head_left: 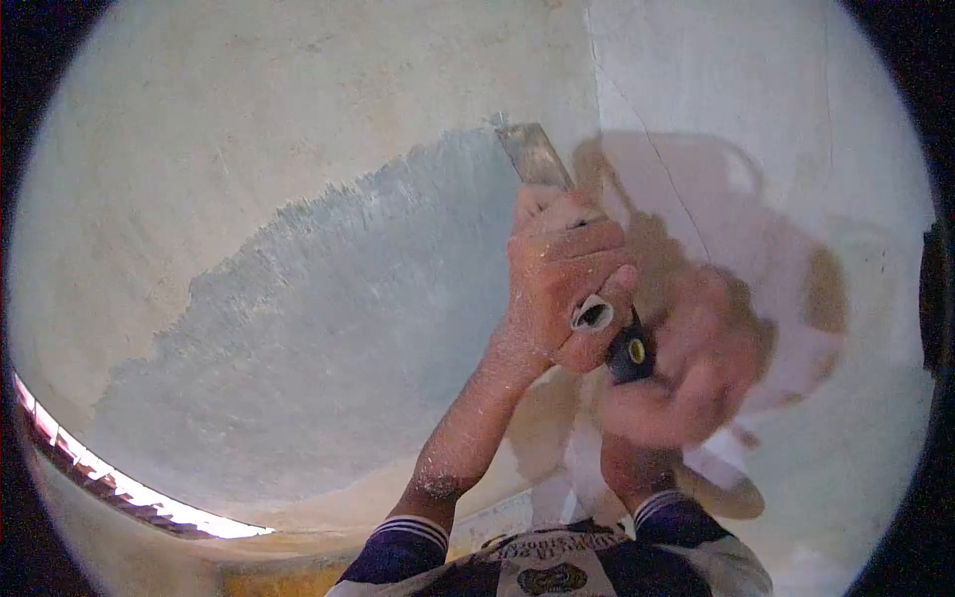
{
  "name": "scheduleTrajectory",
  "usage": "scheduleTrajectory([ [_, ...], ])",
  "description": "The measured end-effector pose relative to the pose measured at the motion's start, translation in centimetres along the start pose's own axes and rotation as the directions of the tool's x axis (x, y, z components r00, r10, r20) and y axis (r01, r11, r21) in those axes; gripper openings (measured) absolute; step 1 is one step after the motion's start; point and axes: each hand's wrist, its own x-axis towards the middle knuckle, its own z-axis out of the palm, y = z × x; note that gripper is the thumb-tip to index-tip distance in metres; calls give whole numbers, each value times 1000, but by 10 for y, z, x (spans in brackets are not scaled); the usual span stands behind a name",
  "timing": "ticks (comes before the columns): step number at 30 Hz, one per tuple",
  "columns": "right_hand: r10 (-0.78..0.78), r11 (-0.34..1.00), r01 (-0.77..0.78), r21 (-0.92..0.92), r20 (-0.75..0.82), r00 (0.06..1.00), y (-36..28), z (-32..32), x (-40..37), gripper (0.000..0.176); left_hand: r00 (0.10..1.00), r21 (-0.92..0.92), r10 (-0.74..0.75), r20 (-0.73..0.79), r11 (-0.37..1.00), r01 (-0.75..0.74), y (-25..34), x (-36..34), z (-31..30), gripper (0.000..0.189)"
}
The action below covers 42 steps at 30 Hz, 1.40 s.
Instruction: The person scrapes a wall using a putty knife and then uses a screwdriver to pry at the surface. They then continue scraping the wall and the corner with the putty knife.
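My left hand is wrapped round a scraper, its fingers dusted with pale powder. Above the knuckles the flat metal blade meets the wall at the upper edge of a grey patch. Below the fist, the dark handle end shows a brass-coloured spot. A light ring with a dark centre sits on a finger of this hand. My right hand is smeared by motion, right beside the handle end; its fingers do not show clearly.
Cream-coloured wall surrounds the grey patch. A corner line and a thin crack run down the paler wall on the right, where shadows fall. At lower left is a bright gap. A dark object stands at the right edge.
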Motion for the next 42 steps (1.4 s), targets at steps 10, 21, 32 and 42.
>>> scheduleTrajectory([
  [10, 9, 972, 18, 232, -117, 993, -3, 16, 5, 16, 999, 31, -12, -43, 999, 13, 4, 13, 8, 10],
  [21, -239, 918, 259, -301, 101, 966, -20, -21, 27, 11, 1000, 49, -2, -2, 999, 2, 5, 9, 8, 12],
  [32, -51, 760, 135, -636, 148, 988, -1, -66, 3, 35, 999, 86, -6, 48, 996, 2, 4, 18, 0, 17],
  [42, -131, 988, 133, 72, -36, 991, 0, -5, 24, 13, 1000, 91, 9, 10, 996, -10, 5, 13, 12, 20],
])
